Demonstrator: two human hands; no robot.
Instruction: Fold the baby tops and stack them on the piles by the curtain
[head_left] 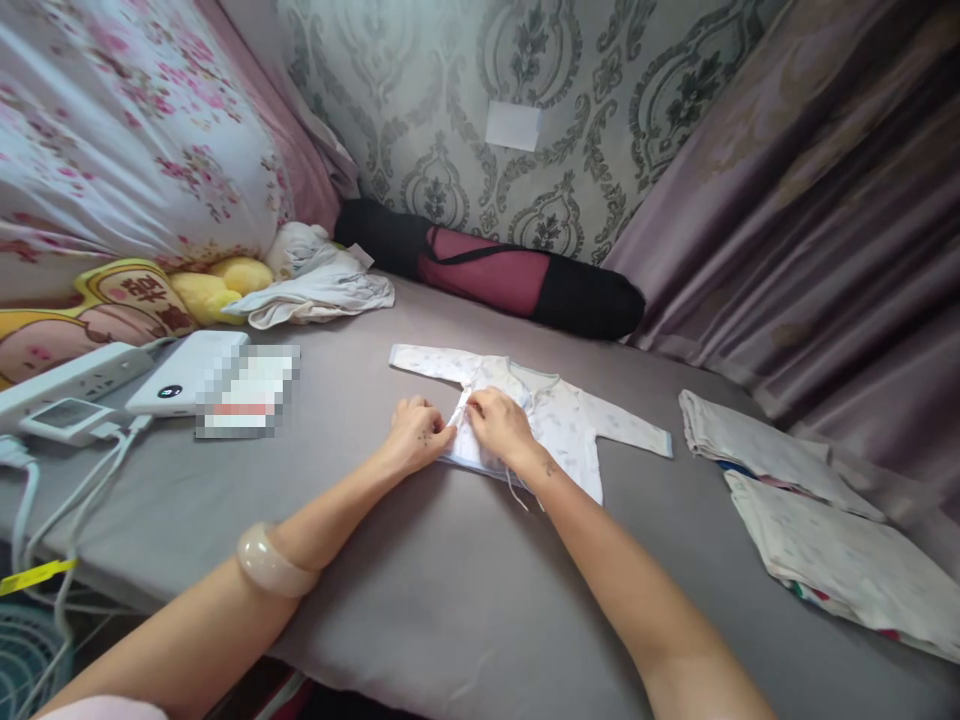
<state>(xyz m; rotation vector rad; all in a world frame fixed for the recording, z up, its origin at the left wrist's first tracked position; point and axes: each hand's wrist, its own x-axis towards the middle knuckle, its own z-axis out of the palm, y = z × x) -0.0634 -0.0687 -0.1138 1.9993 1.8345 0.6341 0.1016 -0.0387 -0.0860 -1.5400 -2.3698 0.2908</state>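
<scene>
A small white baby shirt (570, 415) lies spread flat on the grey bed sheet (450, 560), sleeves stretched out to both sides. My left hand (414, 432) rests at its left front edge, fingers curled and pinching a thin white tie string. My right hand (501, 424) lies on the shirt's front beside it, fingers closed on the same string. A pale bangle (271, 566) circles my left wrist. Another loose string end trails off the shirt's lower hem.
Folded pale cloths (817, 500) lie at the right. A black and maroon roll bag (510, 272) sits against the wallpapered wall. Crumpled white clothes (319, 285), yellow plush, a power bank (184, 372) and a power strip (71, 378) with cables occupy the left. Curtains hang at the right.
</scene>
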